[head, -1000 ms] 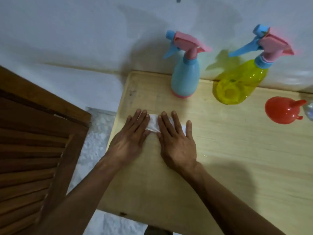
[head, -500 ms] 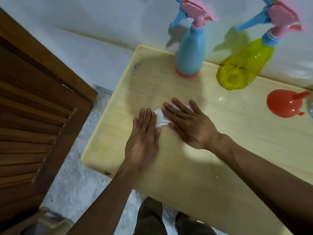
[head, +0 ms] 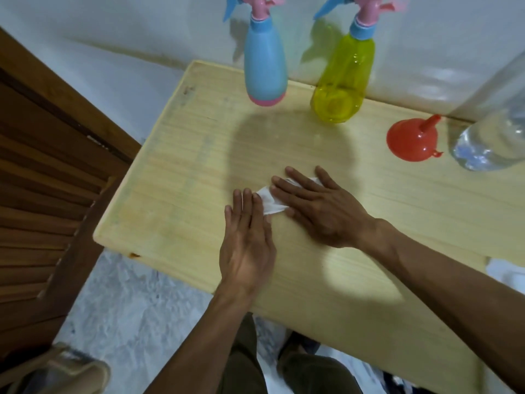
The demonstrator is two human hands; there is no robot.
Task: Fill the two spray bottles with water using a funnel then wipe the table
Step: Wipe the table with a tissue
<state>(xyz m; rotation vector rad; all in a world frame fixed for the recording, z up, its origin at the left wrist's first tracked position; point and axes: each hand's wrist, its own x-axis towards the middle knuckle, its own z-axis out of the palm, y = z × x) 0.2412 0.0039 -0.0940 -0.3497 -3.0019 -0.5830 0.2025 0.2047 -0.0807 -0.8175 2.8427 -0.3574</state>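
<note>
Hands (head: 284, 220) flat and open, I am pressing the tissue (head: 270, 201) across the bench (head: 181, 172), wiping evenly toward the funnel (head: 412, 139)

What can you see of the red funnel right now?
The red funnel looks like glossy, slightly translucent plastic. It stands upside down, wide mouth flat on the wooden table, with its narrow spout pointing up and away toward the wall. A small tab sticks out from the rim on the near right. It sits at the back right, between the yellow spray bottle and a clear bottle. Neither hand touches it; whether it touches the clear bottle is unclear.
</note>
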